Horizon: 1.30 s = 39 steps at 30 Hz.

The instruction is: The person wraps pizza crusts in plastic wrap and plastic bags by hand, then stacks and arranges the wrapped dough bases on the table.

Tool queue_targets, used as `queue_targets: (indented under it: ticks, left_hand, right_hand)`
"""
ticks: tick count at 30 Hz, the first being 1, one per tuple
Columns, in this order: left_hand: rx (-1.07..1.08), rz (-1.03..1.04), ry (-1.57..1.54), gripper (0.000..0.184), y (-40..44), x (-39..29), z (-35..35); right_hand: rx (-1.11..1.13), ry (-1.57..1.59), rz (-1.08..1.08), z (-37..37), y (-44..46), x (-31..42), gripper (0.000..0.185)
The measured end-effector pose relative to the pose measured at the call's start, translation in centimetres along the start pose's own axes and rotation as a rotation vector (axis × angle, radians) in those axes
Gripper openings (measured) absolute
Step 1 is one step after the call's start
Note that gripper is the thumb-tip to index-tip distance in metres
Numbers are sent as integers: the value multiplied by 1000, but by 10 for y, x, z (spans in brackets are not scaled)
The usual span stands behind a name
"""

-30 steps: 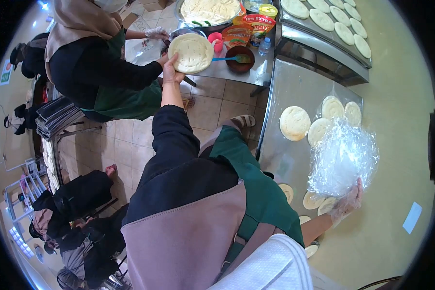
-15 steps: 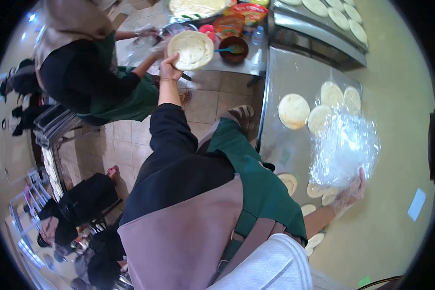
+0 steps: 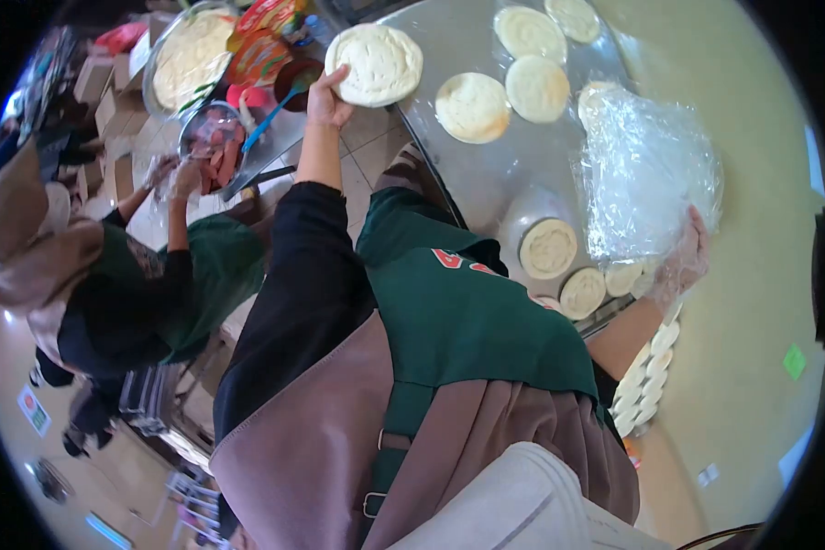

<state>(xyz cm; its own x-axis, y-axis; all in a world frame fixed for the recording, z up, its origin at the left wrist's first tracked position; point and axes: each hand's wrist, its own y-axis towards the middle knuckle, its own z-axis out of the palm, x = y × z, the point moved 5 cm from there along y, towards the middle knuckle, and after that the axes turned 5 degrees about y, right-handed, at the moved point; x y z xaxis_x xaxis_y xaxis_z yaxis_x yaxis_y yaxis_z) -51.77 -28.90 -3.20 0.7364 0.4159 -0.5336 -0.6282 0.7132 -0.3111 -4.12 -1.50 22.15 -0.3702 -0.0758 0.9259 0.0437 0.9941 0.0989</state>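
Observation:
My left hand (image 3: pixel 328 99) grips the edge of a round, pale pizza crust (image 3: pixel 374 64), thumb on top, above the steel table's corner. My right hand (image 3: pixel 686 255), in a clear plastic glove, holds a bundle of clear plastic bags (image 3: pixel 646 174) by its near right side. Beneath the bundle, one pale crust (image 3: pixel 596 103) is partly covered. Two more crusts, a browned one (image 3: pixel 472 108) and a paler one (image 3: pixel 536 89), lie on the table between my hands. Nearer my apron sit smaller crusts (image 3: pixel 548 248), (image 3: pixel 582 293).
The steel table (image 3: pixel 467 174) meets the wall on the right. At upper left, a co-worker's gloved hands (image 3: pixel 179 176) are by a bowl of reddish pieces (image 3: pixel 218 156). A large pan (image 3: pixel 188 64) and a brown bowl with a blue utensil (image 3: pixel 289 92) stand beyond.
My view has turned toward the steel table, and the co-worker appears farther left. The crust in my left hand is now over the table's corner. My right hand still holds the bags.

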Motion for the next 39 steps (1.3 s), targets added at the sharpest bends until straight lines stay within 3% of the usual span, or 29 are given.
queue_targets:
  ticks: [4,7,10,14,16,18,20,21,22,24,25,28,32,35,37,38,39]
  left_hand:
    - [9,3,50,50,42,8,25]
    - [-138,80,85,45,61,15,12]
    - [-171,54,0,44,69,27,-2]
    - [-161,13,-33,41,80,40,-8]
    - [-289,3,384,58,81,38,-10]
    - [-437,128,938,75,95,31,-30]
    - [-691,106,1675,83,72,12,3]
    - [-714,312,1808,77,70,12,6]
    - [-687,307,1815,77,73,19,4]
    - [-334,327,1645,63,70,32,23]
    - [-237,194,1510,62,68,51,31]
    - [-22,43,1692,64,66,110,41]
    - [-6,64,1800,65,74,149,51]
    - [-27,-57,1852,69,85,160,45]
    - [108,-436,1661,60,76,157,55]
    - [145,-451,1665,60,72,156,53]
    - [213,-544,1483,55,65,159,53]
  right_hand:
    - [-22,88,65,-15,-3,-16,24]
    - [-59,-67,23,-23,-7,-17,24]
    - [-58,33,111,-29,-6,-26,24]
    - [-19,58,70,-36,-1,-39,25]
    - [-50,-181,34,-29,-1,-24,26]
    - [-64,-187,1,-23,-6,-12,26]
    - [-76,-192,-31,-23,-4,-13,26]
    - [-86,-167,-20,-24,-3,-17,26]
    - [-94,-142,-8,-26,-3,-21,26]
    - [-104,-193,-27,-28,-3,-22,26]
    - [-94,-234,-56,-28,-5,-21,26]
    - [-74,-302,-50,-29,-9,-23,27]
    - [-77,-209,-39,-38,-13,-34,28]
    - [-108,-176,-36,-52,-18,-40,28]
    - [-213,-148,-31,-70,-23,-45,28]
    - [-241,-165,-19,-81,-26,-47,28]
    - [-286,-202,-5,-96,-29,-49,27]
